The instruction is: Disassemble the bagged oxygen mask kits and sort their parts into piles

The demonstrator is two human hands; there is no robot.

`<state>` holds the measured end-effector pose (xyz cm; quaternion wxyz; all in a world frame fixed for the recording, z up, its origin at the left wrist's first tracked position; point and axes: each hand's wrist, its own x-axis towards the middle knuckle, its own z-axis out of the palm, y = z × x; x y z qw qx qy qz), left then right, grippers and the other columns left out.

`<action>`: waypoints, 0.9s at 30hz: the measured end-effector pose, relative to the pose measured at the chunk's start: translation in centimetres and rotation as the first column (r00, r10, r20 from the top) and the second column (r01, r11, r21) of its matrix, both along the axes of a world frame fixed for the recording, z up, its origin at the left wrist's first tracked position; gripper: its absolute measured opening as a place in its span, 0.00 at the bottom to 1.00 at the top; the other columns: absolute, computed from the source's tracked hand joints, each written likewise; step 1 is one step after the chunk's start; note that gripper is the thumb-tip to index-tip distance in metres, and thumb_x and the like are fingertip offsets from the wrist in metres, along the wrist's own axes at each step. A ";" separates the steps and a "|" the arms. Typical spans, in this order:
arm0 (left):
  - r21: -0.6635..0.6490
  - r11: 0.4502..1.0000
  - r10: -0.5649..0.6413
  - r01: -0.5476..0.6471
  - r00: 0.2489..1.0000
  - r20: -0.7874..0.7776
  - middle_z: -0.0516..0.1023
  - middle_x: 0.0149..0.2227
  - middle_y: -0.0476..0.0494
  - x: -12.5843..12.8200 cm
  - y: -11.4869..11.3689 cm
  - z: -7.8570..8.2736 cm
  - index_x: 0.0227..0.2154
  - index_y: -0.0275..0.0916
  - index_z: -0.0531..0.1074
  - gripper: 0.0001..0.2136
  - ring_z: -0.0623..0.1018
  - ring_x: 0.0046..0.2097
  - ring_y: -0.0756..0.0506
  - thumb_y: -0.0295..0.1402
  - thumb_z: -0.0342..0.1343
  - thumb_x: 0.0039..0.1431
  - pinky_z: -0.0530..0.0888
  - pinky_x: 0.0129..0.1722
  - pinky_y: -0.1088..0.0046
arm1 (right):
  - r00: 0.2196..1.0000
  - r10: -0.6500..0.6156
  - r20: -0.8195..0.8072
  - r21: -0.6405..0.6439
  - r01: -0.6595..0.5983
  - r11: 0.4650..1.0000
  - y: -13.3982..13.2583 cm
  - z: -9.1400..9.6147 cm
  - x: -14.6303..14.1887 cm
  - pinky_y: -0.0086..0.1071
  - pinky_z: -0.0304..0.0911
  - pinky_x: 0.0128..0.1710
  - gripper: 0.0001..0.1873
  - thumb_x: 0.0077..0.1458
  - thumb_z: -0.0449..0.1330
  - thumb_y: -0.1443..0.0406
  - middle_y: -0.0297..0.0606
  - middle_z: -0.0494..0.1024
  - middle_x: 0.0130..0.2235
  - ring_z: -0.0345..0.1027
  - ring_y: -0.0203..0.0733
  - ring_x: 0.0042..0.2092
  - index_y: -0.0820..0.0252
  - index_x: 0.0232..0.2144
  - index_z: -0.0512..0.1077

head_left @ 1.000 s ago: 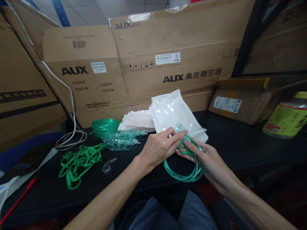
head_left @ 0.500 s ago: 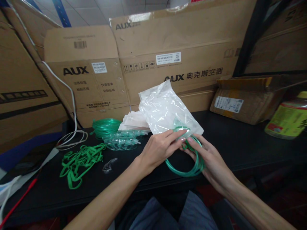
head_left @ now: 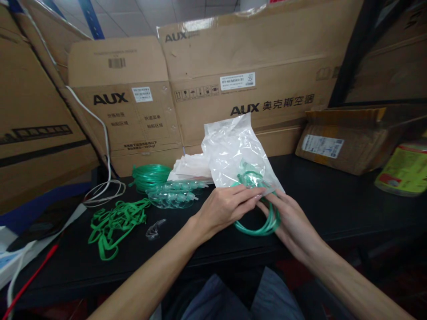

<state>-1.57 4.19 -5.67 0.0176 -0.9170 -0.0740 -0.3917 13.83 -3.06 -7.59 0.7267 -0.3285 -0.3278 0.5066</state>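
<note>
My left hand [head_left: 227, 205] is closed at the mouth of a white and clear plastic bag [head_left: 228, 149], its fingers pressed on the near edge. My right hand [head_left: 292, 218] is wrapped around a coil of green tubing [head_left: 255, 231], with its fingertips also at the bag's opening. The lower loops of the coil hang outside the bag, below my hands. Inside the bag, a clear green mask [head_left: 250, 178] shows through the film. My fingers hide where the tubing enters.
To the left lie green elastic straps [head_left: 116, 226], a small clear plastic piece [head_left: 155, 229], stacked clear masks [head_left: 173, 195], coiled green tubing [head_left: 150, 175] and white bags [head_left: 190, 166]. Cardboard boxes [head_left: 200, 106] stand behind. At right are an open carton [head_left: 343, 142] and a yellow-labelled bottle [head_left: 405, 171].
The mask and part of the green coil have gone farther into the bag. Less of the tubing loop hangs below my hands. The bag looks fuller near its mouth.
</note>
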 end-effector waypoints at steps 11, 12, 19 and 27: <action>0.038 0.999 -0.017 0.015 0.998 0.061 0.83 0.50 0.41 0.4 0.1 -0.7 0.55 0.33 0.73 0.14 0.83 0.49 0.48 0.29 0.50 0.72 0.79 0.51 0.75 | 0.997 -0.069 0.042 0.043 0.067 0.997 0.3 0.5 -0.6 0.42 0.68 0.60 0.22 0.52 0.72 0.58 0.39 0.80 0.55 0.73 0.50 0.58 0.53 0.50 0.77; 0.057 0.998 0.012 -0.016 0.997 0.073 0.84 0.48 0.42 0.4 0.0 -0.7 0.54 0.33 0.74 0.13 0.84 0.47 0.49 0.30 0.50 0.71 0.79 0.48 0.75 | 0.998 -0.040 0.043 0.039 0.038 0.999 0.3 0.6 -0.8 0.41 0.68 0.60 0.23 0.51 0.72 0.59 0.38 0.80 0.55 0.72 0.50 0.58 0.52 0.50 0.77; 0.024 0.973 0.228 -0.232 0.968 0.110 0.78 0.34 0.46 0.6 -0.5 -0.2 0.47 0.39 0.79 0.12 0.79 0.34 0.50 0.33 0.52 0.70 0.76 0.34 0.77 | 0.998 0.062 -0.011 0.019 -0.062 0.998 -0.1 0.7 -0.8 0.38 0.67 0.61 0.17 0.51 0.71 0.65 0.35 0.81 0.53 0.72 0.48 0.59 0.53 0.46 0.79; -0.105 0.895 0.440 -0.433 0.896 0.058 0.77 0.40 0.47 0.8 -0.8 0.2 0.52 0.41 0.75 0.13 0.77 0.34 0.49 0.35 0.57 0.67 0.75 0.34 0.75 | 0.993 0.098 0.066 0.034 -0.100 0.994 -0.8 0.3 -1.1 0.43 0.64 0.64 0.22 0.55 0.71 0.61 0.37 0.79 0.57 0.71 0.49 0.60 0.51 0.52 0.78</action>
